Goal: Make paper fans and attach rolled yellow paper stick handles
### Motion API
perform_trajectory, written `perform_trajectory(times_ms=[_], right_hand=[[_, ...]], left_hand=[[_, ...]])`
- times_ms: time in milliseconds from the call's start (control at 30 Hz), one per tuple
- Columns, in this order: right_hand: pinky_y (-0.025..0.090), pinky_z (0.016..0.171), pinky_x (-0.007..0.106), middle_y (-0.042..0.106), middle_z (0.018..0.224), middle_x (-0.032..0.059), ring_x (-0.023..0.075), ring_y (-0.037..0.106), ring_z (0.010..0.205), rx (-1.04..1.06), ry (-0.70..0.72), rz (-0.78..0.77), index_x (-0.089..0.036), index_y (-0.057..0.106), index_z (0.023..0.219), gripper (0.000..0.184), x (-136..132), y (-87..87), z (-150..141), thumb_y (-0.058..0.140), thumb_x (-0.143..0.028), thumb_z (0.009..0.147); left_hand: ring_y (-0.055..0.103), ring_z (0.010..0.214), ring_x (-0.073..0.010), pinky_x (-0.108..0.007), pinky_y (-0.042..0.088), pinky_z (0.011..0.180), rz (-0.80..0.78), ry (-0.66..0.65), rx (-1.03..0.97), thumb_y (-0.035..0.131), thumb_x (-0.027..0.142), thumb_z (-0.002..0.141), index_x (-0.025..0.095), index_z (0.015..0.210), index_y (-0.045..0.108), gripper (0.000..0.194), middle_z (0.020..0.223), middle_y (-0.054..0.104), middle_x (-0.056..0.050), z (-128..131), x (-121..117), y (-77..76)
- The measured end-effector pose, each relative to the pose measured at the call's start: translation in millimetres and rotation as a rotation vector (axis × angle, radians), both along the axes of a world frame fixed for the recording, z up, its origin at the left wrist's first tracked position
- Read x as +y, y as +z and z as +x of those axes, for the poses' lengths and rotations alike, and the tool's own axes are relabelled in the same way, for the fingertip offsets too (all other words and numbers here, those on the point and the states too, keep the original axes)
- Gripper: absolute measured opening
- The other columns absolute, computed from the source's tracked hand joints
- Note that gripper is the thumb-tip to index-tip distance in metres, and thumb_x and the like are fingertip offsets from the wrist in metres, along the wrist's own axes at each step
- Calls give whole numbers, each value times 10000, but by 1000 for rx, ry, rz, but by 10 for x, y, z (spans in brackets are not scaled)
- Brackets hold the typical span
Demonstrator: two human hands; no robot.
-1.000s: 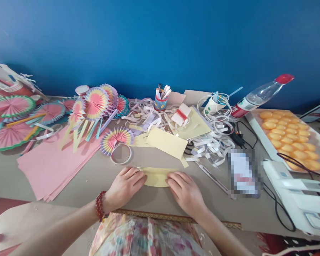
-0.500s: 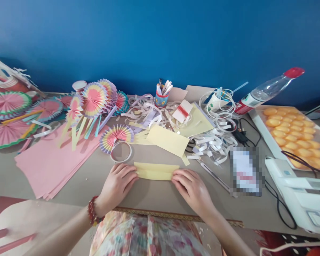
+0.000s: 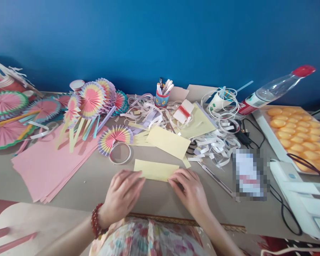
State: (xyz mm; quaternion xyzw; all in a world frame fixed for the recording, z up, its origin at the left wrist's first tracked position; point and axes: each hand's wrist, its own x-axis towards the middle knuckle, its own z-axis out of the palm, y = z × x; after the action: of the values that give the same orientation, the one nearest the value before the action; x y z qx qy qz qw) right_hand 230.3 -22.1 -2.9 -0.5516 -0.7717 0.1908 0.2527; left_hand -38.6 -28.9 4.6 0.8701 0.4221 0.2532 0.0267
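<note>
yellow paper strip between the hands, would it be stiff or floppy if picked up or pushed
The yellow paper strip looks like a thin single sheet, so it should be light. Lifted by one end, it would probably sag, being long and narrow. Pushed from its left end, it might buckle, since the right hand is at its other end.

At my right fingertips [image 3: 173, 175], the pale-yellow rectangular paper strip [image 3: 154, 170] looks smooth and matt; left, flat pink paper sheets [image 3: 52, 167] look matt; far right, a clear red-capped plastic bottle [image 3: 274, 89] gleams.
</note>
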Motion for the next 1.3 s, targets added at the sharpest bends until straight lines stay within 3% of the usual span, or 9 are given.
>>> perform_trajectory(times_ms=[100, 167, 300, 467, 733, 900, 1300], right_hand=[[392, 768, 333, 664, 877, 42, 207, 591, 831, -13, 4, -7, -226, 613, 826, 210, -3, -5, 1, 510, -293, 997], [386, 768, 333, 662, 868, 39, 207, 589, 825, -11, -2, 1, -225, 606, 822, 196, -3, -13, 2, 519, -272, 991], [384, 769, 332, 655, 861, 31, 204, 586, 818, -7, 3, 6, -224, 597, 824, 163, 10, -16, 6, 538, -226, 975], [393, 769, 325, 654, 853, 27, 192, 588, 807, -5, 2, 8, -219, 591, 818, 175, 25, -3, 10, 529, -228, 981], [403, 746, 321, 645, 818, 30, 199, 598, 783, -49, -14, 40, -224, 550, 783, 183, 32, -18, -13, 522, -236, 964], [387, 724, 323, 634, 785, 28, 196, 587, 731, -69, -7, 65, -230, 523, 762, 201, 55, -20, -24, 507, -238, 963], [371, 729, 327, 639, 784, 30, 200, 584, 732, -81, 6, 77, -227, 513, 778, 200, 85, -31, -23, 498, -256, 976]], left_hand=[[534, 1286, -199, -391, 365, 1164, 13, -312, 65, 523, 129, 959, 168, 1306, 592, 356, 1345, 646, -64, 49, -78, 22], [469, 1363, -207, -388, 326, 1197, -23, -363, 167, 520, 208, 978, 145, 1351, 565, 381, 1434, 578, -61, 87, -73, 14], [336, 1459, -257, -440, 237, 1228, -81, -288, 345, 480, 423, 1002, 124, 1445, 476, 535, 1565, 412, -79, 119, -28, -38], [275, 1486, -270, -495, 86, 1248, -94, -269, 424, 434, 585, 975, 141, 1487, 421, 677, 1602, 339, -91, 104, -46, -93], [292, 1470, -302, -476, 199, 1213, -98, -264, 414, 346, 707, 927, 159, 1494, 422, 792, 1600, 341, -111, 106, -100, -168], [278, 1478, -285, -423, 225, 1199, -78, -287, 422, 313, 713, 923, 189, 1527, 366, 801, 1596, 340, -134, 98, -94, -142], [243, 1490, -327, -465, 233, 1194, -127, -284, 412, 281, 765, 879, 166, 1528, 358, 886, 1600, 310, -176, 94, -83, -174]])
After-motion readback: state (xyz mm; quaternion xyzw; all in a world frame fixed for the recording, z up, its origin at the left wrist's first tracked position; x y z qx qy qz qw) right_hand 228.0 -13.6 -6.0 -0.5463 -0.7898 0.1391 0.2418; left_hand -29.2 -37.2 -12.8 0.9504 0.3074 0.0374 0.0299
